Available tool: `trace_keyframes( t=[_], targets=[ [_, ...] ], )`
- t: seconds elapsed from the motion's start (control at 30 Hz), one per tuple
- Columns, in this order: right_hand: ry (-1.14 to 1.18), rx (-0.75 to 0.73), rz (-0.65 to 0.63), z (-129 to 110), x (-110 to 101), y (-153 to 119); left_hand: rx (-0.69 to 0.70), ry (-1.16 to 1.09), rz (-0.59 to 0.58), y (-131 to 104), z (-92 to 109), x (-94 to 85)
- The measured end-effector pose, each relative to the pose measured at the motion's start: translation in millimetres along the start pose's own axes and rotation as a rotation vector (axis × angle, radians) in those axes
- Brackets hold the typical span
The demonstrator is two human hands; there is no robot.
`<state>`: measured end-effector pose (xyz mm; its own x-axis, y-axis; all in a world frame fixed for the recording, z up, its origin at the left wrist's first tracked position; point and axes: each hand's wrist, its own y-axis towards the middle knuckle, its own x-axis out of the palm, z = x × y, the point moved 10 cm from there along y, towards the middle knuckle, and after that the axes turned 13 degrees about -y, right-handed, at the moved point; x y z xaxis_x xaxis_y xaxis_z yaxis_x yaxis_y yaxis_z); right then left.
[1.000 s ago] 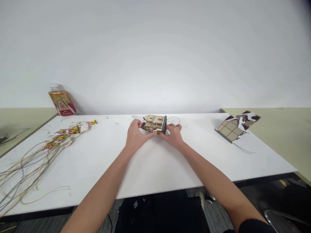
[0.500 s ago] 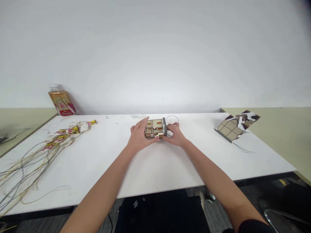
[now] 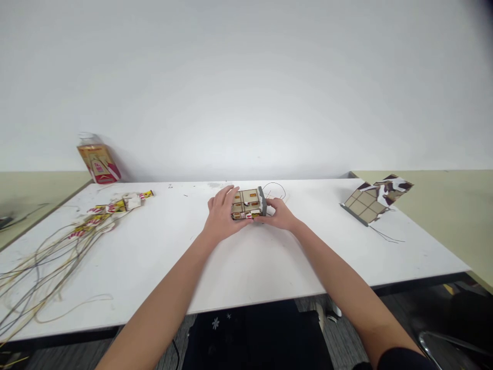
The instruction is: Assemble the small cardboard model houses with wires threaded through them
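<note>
A small model house (image 3: 246,201) lies on its side on the white table, its beige wall with brown lines and red-and-yellow windows facing up. My left hand (image 3: 221,215) grips its left end, fingers over the far side and thumb along the near edge. My right hand (image 3: 280,214) holds the right end, by the grey base strip (image 3: 262,201), with the thumb at the near edge. Some of its fingers are hidden behind the strip. Thin dark wires (image 3: 278,185) loop out from the house beyond the right hand.
At right stands another model piece (image 3: 364,204) with beige panels, a camouflage-like part and loose wires. Several yellow-and-red strips (image 3: 115,206) with long wires (image 3: 46,272) lie at left. A bottle with a tan-and-red label (image 3: 100,162) stands at the back left, near the wall.
The model house has shifted slightly to the right, with both hands still on it. My right fingers, formerly raised behind the base strip, have drawn in closer to it.
</note>
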<state>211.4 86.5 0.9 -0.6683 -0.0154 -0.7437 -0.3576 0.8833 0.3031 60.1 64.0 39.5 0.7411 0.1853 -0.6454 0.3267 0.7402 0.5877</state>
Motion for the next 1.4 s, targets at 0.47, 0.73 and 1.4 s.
trace_keyframes(
  t=[0.47, 0.73, 1.4],
  targets=[
    [0.277, 0.024, 0.010, 11.1, -23.0, 0.9, 0.225, 0.076, 0.016, -3.9, 24.3, 3.7],
    [0.374, 0.265, 0.113, 39.5, -23.2, 0.1, 0.270, 0.096, 0.019, -5.3, 24.2, 9.7],
    [-0.395, 0.160, -0.113, 38.6, -1.6, 1.3, 0.369, 0.272, -0.070, -8.5, 34.5, 29.3]
  ],
)
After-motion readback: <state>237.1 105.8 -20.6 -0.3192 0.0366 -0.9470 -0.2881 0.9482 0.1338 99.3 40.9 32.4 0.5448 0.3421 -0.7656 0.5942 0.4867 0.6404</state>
